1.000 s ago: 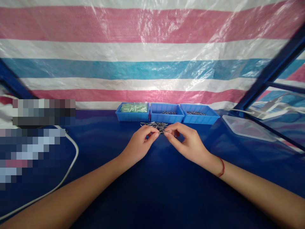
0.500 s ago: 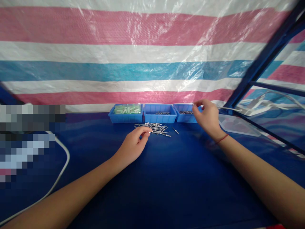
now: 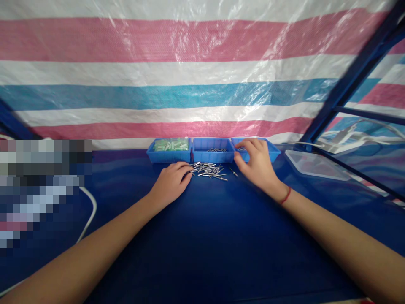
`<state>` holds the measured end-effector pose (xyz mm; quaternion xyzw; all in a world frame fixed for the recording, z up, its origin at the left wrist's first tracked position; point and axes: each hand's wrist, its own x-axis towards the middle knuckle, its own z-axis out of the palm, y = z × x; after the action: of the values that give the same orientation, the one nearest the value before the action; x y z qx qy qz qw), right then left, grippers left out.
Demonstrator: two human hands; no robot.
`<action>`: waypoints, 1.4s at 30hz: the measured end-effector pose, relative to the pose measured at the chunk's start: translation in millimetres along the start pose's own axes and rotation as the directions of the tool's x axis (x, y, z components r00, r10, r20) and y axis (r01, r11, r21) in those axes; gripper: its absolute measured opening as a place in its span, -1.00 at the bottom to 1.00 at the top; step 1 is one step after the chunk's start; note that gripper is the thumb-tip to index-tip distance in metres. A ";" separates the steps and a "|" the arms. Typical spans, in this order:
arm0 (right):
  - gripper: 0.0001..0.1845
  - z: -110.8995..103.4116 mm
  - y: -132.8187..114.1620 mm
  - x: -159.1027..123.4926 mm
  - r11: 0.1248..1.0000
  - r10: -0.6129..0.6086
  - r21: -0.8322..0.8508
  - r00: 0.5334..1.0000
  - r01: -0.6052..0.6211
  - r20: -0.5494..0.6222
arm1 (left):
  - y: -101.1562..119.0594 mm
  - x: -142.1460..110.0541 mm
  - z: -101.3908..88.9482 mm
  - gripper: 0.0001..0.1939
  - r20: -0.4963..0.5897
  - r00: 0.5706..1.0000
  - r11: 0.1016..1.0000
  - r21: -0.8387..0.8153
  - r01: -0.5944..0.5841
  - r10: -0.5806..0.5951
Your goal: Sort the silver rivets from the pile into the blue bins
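A loose pile of silver blind rivets (image 3: 209, 169) lies on the blue table (image 3: 215, 236). My left hand (image 3: 172, 181) is at the pile's left edge, fingers curled and thumb drawn in near the fingertips; what they pinch there is hidden. A single blind rivet (image 3: 233, 172) lies apart, right of the pile. My right hand (image 3: 257, 164) hovers over the front of the right blue bin (image 3: 272, 153), thumb and fingers apart, with nothing visible between them. It hides much of that bin. The middle blue bin (image 3: 213, 158) holds several more rivets at its right side.
The left blue bin (image 3: 169, 158) holds pale green and white pieces in clear plastic. A translucent lid (image 3: 316, 165) lies at right, near a white power strip (image 3: 343, 139) with cables beyond the blue frame (image 3: 335, 97). A white cable (image 3: 91, 211) runs along the left. Striped sheeting hangs behind.
Both hands first held a small rivet together above the pile. My right hand moved to the right bin, then came back leftward with fingers opened. My left hand shifted to the pile's left edge.
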<state>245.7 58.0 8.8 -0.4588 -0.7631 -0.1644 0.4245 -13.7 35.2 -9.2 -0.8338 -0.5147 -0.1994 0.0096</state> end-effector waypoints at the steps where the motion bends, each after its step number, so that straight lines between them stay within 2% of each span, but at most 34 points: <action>1: -0.87 1.3 -7.2 -2.5 0.999 -0.024 0.036 0.999 0.023 0.033 | 0.4 0.3 -0.5 -0.70 -0.006 1.000 0.999 -0.024 -0.025 0.025; 5: -0.88 8.2 -30.9 -13.9 0.980 -0.099 0.189 0.982 0.069 0.159 | 0.6 1.0 -0.5 -0.75 -0.039 0.996 0.992 -0.087 -0.088 0.085; 10: -0.88 11.5 -45.0 -20.7 0.947 -0.173 0.306 0.956 0.096 0.236 | 1.6 0.0 0.3 -0.81 -0.035 0.998 0.983 -0.170 -0.064 0.059; 15: -0.88 8.8 -47.0 -19.3 0.935 -0.178 0.344 0.954 0.088 0.241 | 3.0 -1.4 0.3 -0.83 -0.040 0.997 0.969 -0.236 -0.075 0.068; 21: -0.87 8.7 -48.7 -19.5 0.928 -0.194 0.362 0.948 0.094 0.251 | 4.2 -2.8 0.0 -0.83 -0.071 0.996 0.983 -0.173 -0.057 0.045; 27: -0.88 9.5 -49.2 -20.3 0.929 -0.202 0.357 0.943 0.099 0.265 | 7.5 -3.3 -2.6 -0.85 -0.057 0.998 0.990 -0.140 0.000 -0.008; 30: -0.88 8.7 -50.6 -19.8 0.928 -0.210 0.359 0.938 0.102 0.275 | 8.6 -3.8 -4.4 -0.85 -0.079 0.997 0.990 -0.141 -0.017 0.006; 32: -0.88 7.2 -53.0 -19.5 0.921 -0.216 0.376 0.938 0.103 0.272 | 11.9 -4.8 -5.8 -0.86 -0.123 0.992 0.976 -0.211 -0.057 0.031; 34: -0.91 5.5 -56.7 -19.9 0.905 -0.215 0.417 0.940 0.089 0.266 | 18.2 -6.6 -6.5 -0.86 -0.173 0.985 0.928 -0.366 -0.072 0.009; 36: -0.90 4.0 -61.0 -21.2 0.877 -0.186 0.480 0.946 0.038 0.265 | 26.4 -9.1 -6.3 -0.86 -0.191 0.978 0.831 -0.555 -0.043 -0.077; 39: -0.89 2.5 -66.7 -23.3 0.824 -0.113 0.563 0.954 -0.066 0.278 | 37.2 -13.2 -4.5 -0.84 -0.137 0.971 0.660 -0.751 0.026 -0.194; 42: -0.90 0.9 -69.9 -23.5 0.795 -0.047 0.591 0.957 -0.139 0.287 | 40.9 -16.1 -2.3 -0.83 -0.058 0.973 0.562 -0.823 0.080 -0.223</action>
<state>191.6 8.7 -0.8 -0.3365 -0.8171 0.1669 0.4373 14.5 1.7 -4.8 -0.6788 -0.4323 -0.4778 -0.3523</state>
